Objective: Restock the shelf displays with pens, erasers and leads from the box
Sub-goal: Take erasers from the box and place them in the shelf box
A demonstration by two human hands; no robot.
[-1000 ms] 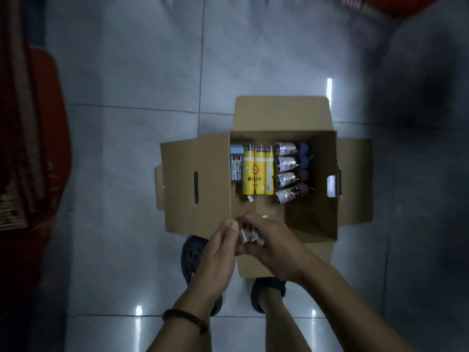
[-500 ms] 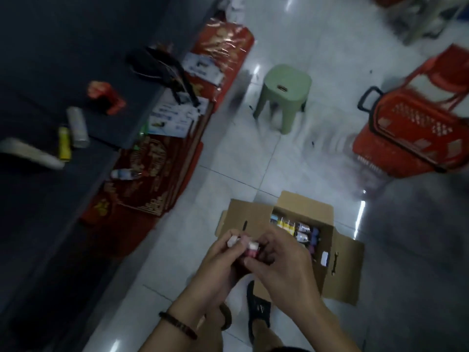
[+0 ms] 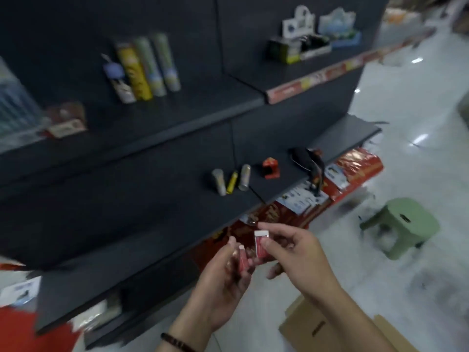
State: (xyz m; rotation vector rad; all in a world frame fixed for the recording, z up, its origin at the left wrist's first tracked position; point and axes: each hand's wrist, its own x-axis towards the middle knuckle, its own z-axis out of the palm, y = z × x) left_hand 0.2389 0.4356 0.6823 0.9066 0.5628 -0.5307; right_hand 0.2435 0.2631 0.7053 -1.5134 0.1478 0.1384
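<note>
Head view, lower centre of frame: pinched upright between thumb and forefinger of right hand [image 3: 297, 252], one pink eraser [image 3: 260, 246], white end up. Gripped in curled fingers of left hand [image 3: 223, 273], second pink eraser [image 3: 242, 260], just beside the first; possibly more behind it, cannot tell. At lower right edge: flap of cardboard box [image 3: 299, 326] on floor. Ahead, centre left: dark shelf [image 3: 127, 212], heavily blurred. Judged step: carrying erasers from box toward display, not yet placed. No eraser display made out on shelf; only loose tubes [image 3: 232, 182] lying mid-frame. Next: find proper slot, reach up and left, set down one at a time, keeping firm hold of the other.
</note>
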